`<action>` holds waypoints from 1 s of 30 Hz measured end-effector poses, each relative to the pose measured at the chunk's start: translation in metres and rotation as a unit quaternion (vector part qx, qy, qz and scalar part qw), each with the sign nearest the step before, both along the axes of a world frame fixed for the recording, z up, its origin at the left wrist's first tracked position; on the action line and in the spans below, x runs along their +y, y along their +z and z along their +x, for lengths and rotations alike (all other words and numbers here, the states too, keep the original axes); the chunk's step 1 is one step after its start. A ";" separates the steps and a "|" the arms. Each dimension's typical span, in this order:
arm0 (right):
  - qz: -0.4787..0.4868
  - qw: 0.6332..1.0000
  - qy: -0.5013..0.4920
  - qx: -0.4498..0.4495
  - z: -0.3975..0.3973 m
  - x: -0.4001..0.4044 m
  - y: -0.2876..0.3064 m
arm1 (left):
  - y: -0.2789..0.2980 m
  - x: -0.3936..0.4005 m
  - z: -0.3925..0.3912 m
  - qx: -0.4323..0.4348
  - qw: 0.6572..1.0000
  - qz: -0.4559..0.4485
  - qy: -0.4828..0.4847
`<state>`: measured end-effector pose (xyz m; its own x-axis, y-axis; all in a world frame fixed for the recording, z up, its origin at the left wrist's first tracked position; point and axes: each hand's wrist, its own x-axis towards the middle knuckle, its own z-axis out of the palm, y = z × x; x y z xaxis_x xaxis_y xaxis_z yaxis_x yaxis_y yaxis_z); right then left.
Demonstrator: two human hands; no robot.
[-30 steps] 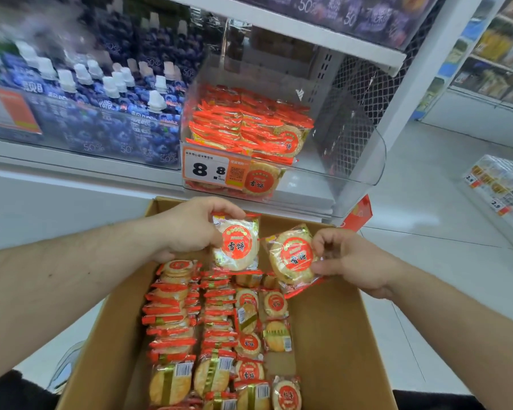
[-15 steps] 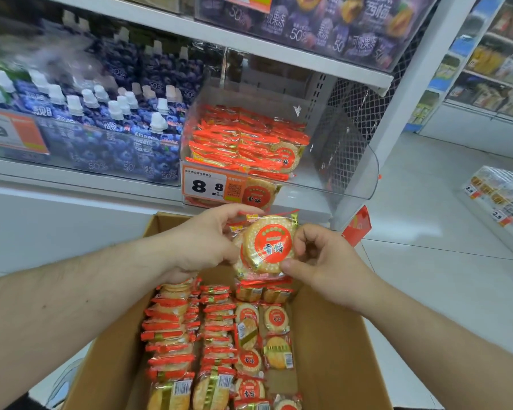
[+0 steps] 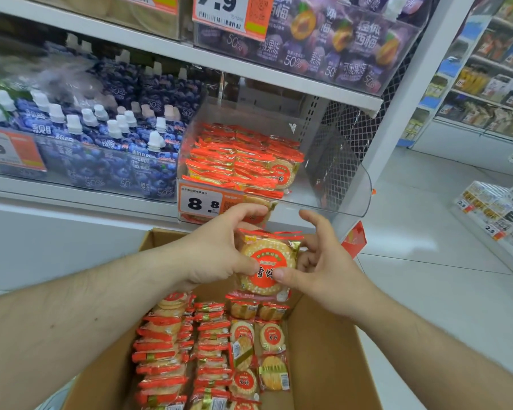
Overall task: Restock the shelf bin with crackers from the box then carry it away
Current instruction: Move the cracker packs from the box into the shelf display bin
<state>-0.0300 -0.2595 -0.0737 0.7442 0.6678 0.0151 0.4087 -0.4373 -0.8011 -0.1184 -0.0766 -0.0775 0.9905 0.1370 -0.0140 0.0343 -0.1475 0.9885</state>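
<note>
A stack of round cracker packs (image 3: 267, 261) with red labels hangs just above the open cardboard box (image 3: 323, 356). My left hand (image 3: 216, 253) grips the stack from the left. My right hand (image 3: 323, 264) holds it from the right, thumb pressed on the front label. Below, rows of more cracker packs (image 3: 196, 350) fill the left half of the box. Straight ahead and higher stands the clear plastic shelf bin (image 3: 338, 179), partly filled with cracker packs (image 3: 243, 161) on its left side. An 8.8 price tag (image 3: 203, 202) is fixed to its front.
Blue jelly pouches (image 3: 107, 143) fill the bin to the left. A shelf (image 3: 249, 63) with purple plum jelly packs hangs right above the cracker bin. A white upright post (image 3: 412, 99) stands to the right. White floor and other shelves (image 3: 492, 208) lie at right.
Both hands brought their two separate packs together into one stack and raised it from the box toward the shelf bin. My view tilted up and closer to the shelf.
</note>
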 end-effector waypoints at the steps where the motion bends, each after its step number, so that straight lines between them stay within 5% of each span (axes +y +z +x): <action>1: -0.001 1.000 0.007 0.001 0.001 0.000 0.001 | 0.003 -0.001 0.001 -0.006 1.000 0.010 -0.009; 6: 0.043 0.999 0.025 -0.005 0.008 0.000 0.035 | 0.017 0.000 0.012 -0.094 0.982 0.161 0.007; 9: 0.094 0.990 -0.081 -0.061 0.040 -0.004 0.071 | 0.015 0.013 0.015 -0.163 0.895 0.397 0.125; 12: 0.068 0.982 -0.153 -0.083 0.085 0.004 0.092 | 0.007 0.025 0.020 -0.103 0.837 0.515 0.150; 20: -0.110 0.983 -0.144 -0.024 0.178 0.075 0.036 | -0.011 0.029 0.032 -0.052 0.844 0.521 0.116; 30: -0.197 0.946 -0.247 -0.073 0.200 0.123 0.010 | -0.015 0.028 0.032 -0.077 0.851 0.505 0.124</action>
<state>0.1701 -0.1368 -0.0639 0.9763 0.2136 -0.0352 0.1699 -0.8566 -0.4873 -0.0867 -0.0484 -0.0924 0.9083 0.2075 0.3633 0.0696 -0.9312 0.3577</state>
